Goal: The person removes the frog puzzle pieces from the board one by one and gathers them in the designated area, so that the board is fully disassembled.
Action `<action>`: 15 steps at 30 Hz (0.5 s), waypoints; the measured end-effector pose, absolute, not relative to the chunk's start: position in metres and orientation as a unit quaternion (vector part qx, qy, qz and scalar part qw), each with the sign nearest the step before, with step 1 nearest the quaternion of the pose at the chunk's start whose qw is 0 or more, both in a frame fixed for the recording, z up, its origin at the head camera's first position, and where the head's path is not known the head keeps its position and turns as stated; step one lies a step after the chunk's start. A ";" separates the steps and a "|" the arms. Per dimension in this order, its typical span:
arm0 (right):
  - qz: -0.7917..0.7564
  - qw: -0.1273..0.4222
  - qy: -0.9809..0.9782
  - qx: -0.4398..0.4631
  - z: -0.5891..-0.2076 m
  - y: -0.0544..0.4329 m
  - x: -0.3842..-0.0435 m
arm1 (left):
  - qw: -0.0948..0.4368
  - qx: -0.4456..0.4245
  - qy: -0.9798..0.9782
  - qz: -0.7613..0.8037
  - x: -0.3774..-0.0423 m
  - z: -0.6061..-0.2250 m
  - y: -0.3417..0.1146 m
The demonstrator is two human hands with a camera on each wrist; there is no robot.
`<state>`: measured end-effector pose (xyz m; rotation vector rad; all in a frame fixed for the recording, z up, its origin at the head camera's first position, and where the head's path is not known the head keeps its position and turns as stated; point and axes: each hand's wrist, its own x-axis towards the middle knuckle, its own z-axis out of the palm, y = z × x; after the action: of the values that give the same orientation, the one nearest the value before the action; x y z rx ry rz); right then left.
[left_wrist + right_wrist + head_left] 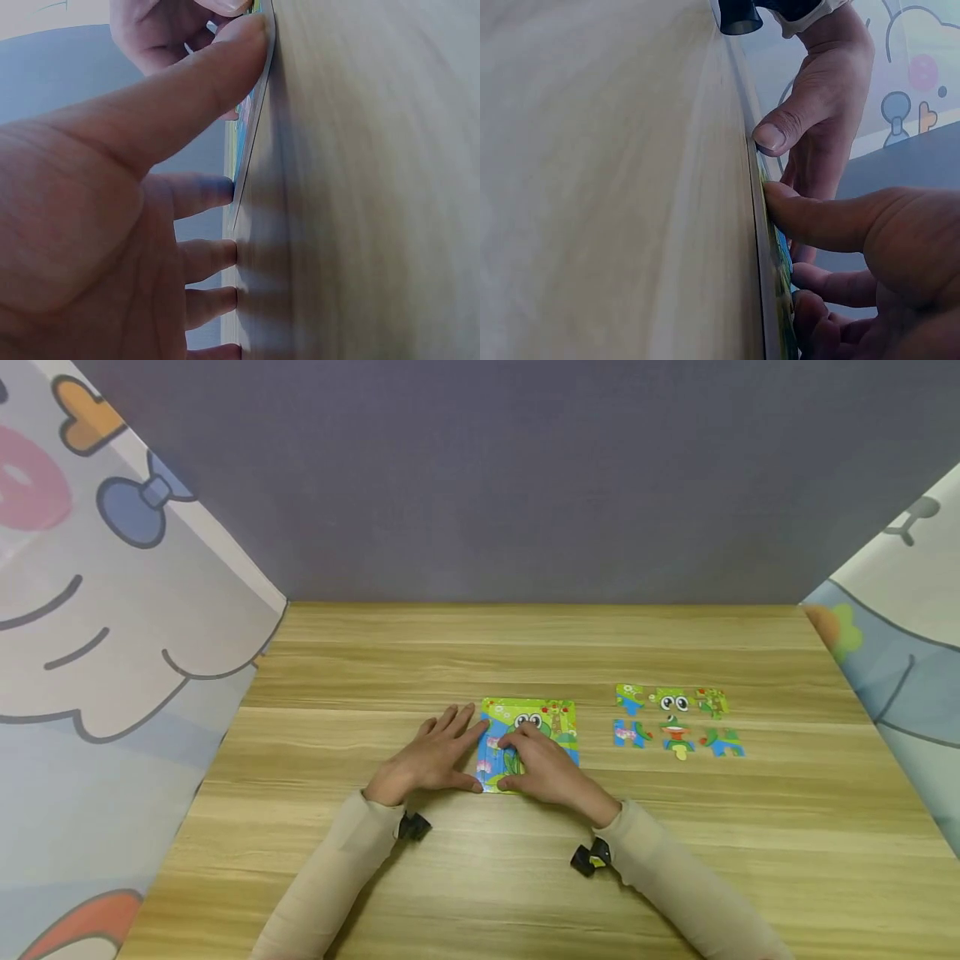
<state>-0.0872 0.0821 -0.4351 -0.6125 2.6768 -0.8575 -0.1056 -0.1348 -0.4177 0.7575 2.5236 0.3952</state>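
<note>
A square jigsaw board with a printed frog picture lies on the wooden table, just in front of the person. At its left edge, the left hand has its fingers spread, with the thumb and a fingertip touching the border. My right hand is over the lower middle of the board, fingers bent and thumb pressing near the front edge. A gap shows between that thumb and the fingertips in the right wrist view; whether a piece is caught under them is hidden.
Several loose jigsaw pieces lie in two rows to the right of the board, among them one with the frog's eyes and one with its mouth. A grey partition stands behind the table, with cartoon-printed walls at both sides.
</note>
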 end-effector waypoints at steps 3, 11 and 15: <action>-0.299 0.136 0.923 -0.202 -0.435 0.081 -0.087 | 0.235 0.277 0.920 0.144 -0.106 -0.418 -0.135; -0.303 0.125 0.922 -0.207 -0.436 0.082 -0.086 | 0.233 0.279 0.921 0.141 -0.106 -0.418 -0.135; -0.304 0.120 0.922 -0.209 -0.435 0.082 -0.085 | 0.231 0.279 0.921 0.141 -0.106 -0.419 -0.135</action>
<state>-0.0854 0.0819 -0.4350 -0.6102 2.6930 -0.8887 -0.1064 -0.1346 -0.4186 0.7685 2.5330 0.3888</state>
